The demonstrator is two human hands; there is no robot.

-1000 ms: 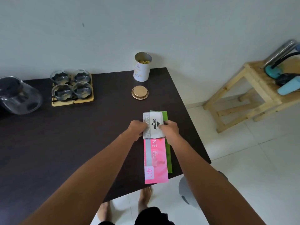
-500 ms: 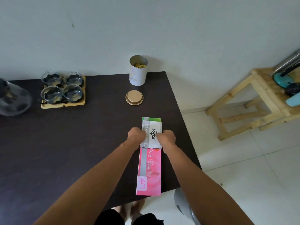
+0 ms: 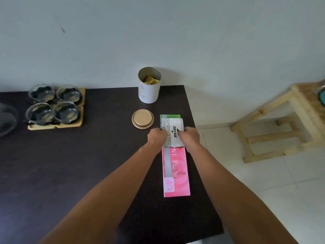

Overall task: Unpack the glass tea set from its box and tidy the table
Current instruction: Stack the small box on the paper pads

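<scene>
A white stamp-pad box (image 3: 174, 132) lies on a pink booklet (image 3: 175, 171), with a green booklet (image 3: 170, 116) showing beneath at the far end. My left hand (image 3: 157, 137) grips the box's left side and my right hand (image 3: 189, 137) grips its right side, fingers curled round it. Several glass cups (image 3: 52, 104) sit on wooden coasters (image 3: 70, 123) at the back left. Part of a glass teapot (image 3: 6, 118) shows at the left edge.
An open white tin (image 3: 149, 88) stands at the back of the dark table (image 3: 70, 164), its gold lid (image 3: 142, 118) lying just in front. The stack sits close to the table's right edge. A wooden stool (image 3: 288, 124) stands on the tiled floor to the right.
The stack has been squared up: the green booklet that stuck out on the right now lies hidden under the pink one. Both hands stay on the white box.
</scene>
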